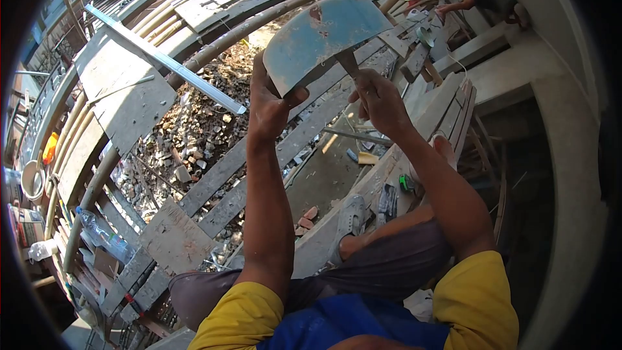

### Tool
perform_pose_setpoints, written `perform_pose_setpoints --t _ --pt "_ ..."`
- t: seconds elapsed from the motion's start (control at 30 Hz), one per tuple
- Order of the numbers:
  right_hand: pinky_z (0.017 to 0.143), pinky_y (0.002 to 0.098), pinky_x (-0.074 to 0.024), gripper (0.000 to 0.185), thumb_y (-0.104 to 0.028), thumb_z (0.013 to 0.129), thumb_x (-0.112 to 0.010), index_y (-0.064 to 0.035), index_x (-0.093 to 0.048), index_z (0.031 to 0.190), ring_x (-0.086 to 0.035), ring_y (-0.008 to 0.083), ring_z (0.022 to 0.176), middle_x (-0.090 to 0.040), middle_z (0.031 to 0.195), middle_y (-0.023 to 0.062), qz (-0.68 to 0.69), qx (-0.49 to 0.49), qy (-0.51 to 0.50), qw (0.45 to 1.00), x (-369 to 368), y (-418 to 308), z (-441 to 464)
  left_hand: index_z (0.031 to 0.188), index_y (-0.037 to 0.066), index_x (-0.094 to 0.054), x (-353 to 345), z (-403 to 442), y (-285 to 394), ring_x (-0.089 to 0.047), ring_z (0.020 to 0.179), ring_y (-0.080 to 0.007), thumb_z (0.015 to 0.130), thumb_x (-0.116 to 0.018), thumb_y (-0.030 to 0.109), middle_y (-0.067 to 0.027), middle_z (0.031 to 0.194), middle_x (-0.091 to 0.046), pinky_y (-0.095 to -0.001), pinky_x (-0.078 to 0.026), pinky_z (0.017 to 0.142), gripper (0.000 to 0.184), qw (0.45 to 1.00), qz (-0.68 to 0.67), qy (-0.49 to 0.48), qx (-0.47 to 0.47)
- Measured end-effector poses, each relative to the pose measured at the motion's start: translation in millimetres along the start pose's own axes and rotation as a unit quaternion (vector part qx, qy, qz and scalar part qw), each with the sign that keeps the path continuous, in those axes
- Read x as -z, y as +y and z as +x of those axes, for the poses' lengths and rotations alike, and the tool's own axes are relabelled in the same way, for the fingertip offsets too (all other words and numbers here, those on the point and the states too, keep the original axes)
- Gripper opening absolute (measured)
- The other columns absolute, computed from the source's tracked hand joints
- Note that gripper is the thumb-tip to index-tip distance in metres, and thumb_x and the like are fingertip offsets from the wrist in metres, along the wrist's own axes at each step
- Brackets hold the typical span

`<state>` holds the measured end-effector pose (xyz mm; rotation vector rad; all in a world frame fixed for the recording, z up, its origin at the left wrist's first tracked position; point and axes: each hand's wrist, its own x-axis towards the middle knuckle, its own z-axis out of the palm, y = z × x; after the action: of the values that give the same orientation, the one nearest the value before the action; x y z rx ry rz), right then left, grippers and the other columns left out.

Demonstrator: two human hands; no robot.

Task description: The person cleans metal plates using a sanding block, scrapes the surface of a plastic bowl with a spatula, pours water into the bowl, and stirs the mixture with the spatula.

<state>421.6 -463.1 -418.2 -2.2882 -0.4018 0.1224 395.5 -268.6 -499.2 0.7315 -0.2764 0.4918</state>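
Observation:
A curved blue panel (327,29) with scuffed, chipped paint is raised in front of me, its near edge showing a grey underside. My left hand (271,105) grips its left end, thumb at the lower edge and fingers mostly hidden behind it. My right hand (380,100) is closed around a tool with a flat, grey, tapered blade (348,63). The blade reaches up to the panel's near edge; whether it touches, I cannot tell. The tool's handle is hidden in my fist.
Planks (227,204) cross a rubble-filled gap (188,133). A metal strip (165,58) lies at the left. A green tape measure (406,183) is near my shoe (352,217). Plastic bottles (107,236) and buckets (32,179) stand left. Another person (489,6) is at the upper right.

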Motion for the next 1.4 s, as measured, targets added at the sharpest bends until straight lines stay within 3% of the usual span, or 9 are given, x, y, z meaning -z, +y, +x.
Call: perform_pose_setpoints --t 0.23,0.37,0.43,0.6,0.7,0.9,1.1,1.17,1.4 --pt "0.046 0.027 -0.0449 0.034 -0.028 0.105 -0.042 0.0012 -0.06 0.102 -0.055 0.0115 0.048 -0.058 0.065 0.0042 0.158 -0.146 -0.221 0.951 -9 -9 -10 0.137 0.005 -0.038 12 -6 -16 -0.054 0.116 -0.0228 0.064 -0.093 0.036 -0.0093 0.123 -0.055 -0.0361 -0.045 0.098 0.096 0.997 -0.067 0.006 0.027" --pt "0.049 0.0265 -0.0449 0.033 -0.03 0.103 -0.049 0.0007 -0.061 0.099 -0.055 0.0098 0.051 -0.058 0.066 0.0026 0.201 -0.14 -0.306 0.92 5 -11 -11 0.141 0.006 -0.034 20 -6 -12 -0.052 0.12 -0.0252 0.065 -0.092 0.033 -0.0113 0.129 -0.051 -0.038 -0.045 0.1 0.099 0.996 -0.077 0.032 0.022" --pt "0.051 0.0247 -0.0432 0.033 -0.031 0.099 -0.059 0.0018 -0.062 0.104 -0.053 0.0065 0.057 -0.057 0.067 0.0009 -0.022 0.031 -0.202 0.979 12 -2 -7 0.144 0.006 -0.03 27 -4 -11 -0.05 0.125 -0.0276 0.068 -0.091 0.029 -0.0131 0.134 -0.048 -0.0415 -0.044 0.104 0.1 0.994 -0.091 0.053 -0.004" --pt "0.059 0.025 -0.041 0.037 -0.027 0.095 -0.064 0.0027 -0.06 0.117 -0.049 0.0061 0.065 -0.057 0.073 -0.0005 0.168 -0.082 -0.121 0.975 10 -6 -8 0.147 0.007 -0.026 34 -3 -16 -0.046 0.13 -0.0307 0.07 -0.089 0.024 -0.0141 0.137 -0.045 -0.0458 -0.041 0.111 0.101 0.991 -0.119 0.059 -0.022" --pt "0.064 0.0261 -0.0421 0.035 -0.029 0.096 -0.064 0.0012 -0.06 0.112 -0.05 0.008 0.067 -0.058 0.077 0.0 0.118 -0.05 -0.074 0.989 -3 -9 -9 0.146 0.004 -0.028 31 -5 -25 -0.046 0.133 -0.0342 0.08 -0.081 0.034 -0.0166 0.143 -0.043 -0.0543 -0.041 0.11 0.089 0.995 -0.089 0.015 -0.033" --pt "0.066 0.0286 -0.0433 0.031 -0.029 0.095 -0.065 -0.0001 -0.061 0.106 -0.049 0.0097 0.069 -0.058 0.075 0.0016 -0.051 0.035 0.039 0.997 -22 -28 -15 0.145 0.001 -0.031 2 -17 -41 -0.048 0.13 -0.0333 0.084 -0.076 0.026 -0.0155 0.141 -0.045 -0.054 -0.04 0.11 0.08 0.945 -0.321 0.019 0.063" --pt "0.065 0.035 -0.0442 0.033 -0.026 0.09 -0.07 0.0015 -0.06 0.105 -0.048 0.0159 0.065 -0.056 0.069 0.0064 0.06 -0.077 0.039 0.994 -6 -22 -6 0.146 0.004 -0.031 -2 -23 -47 -0.046 0.132 -0.0311 0.082 -0.078 0.032 -0.0143 0.142 -0.046 -0.0511 -0.039 0.11 0.085 0.985 -0.15 0.003 0.08" --pt "0.064 0.0384 -0.0462 0.029 -0.021 0.09 -0.069 0.0027 -0.06 0.104 -0.054 0.0232 0.06 -0.059 0.068 0.0098 -0.073 0.031 0.108 0.991 0 -13 -4 0.147 0.003 -0.03 8 -17 -38 -0.046 0.132 -0.03 0.08 -0.08 0.03 -0.014 0.142 -0.045 -0.0486 -0.039 0.109 0.088 0.986 -0.161 -0.027 0.039" --pt "0.074 0.0481 -0.0494 0.031 -0.017 0.092 -0.062 0.0005 -0.056 0.117 -0.064 0.0414 0.083 -0.064 0.081 0.0221 -0.23 0.02 0.048 0.972 -3 -20 -13 0.133 0.013 -0.034 9 -10 -27 -0.049 0.112 -0.0164 0.081 -0.08 0.03 -0.0059 0.122 -0.047 -0.0344 -0.043 0.098 0.072 0.987 -0.115 0.108 0.003"
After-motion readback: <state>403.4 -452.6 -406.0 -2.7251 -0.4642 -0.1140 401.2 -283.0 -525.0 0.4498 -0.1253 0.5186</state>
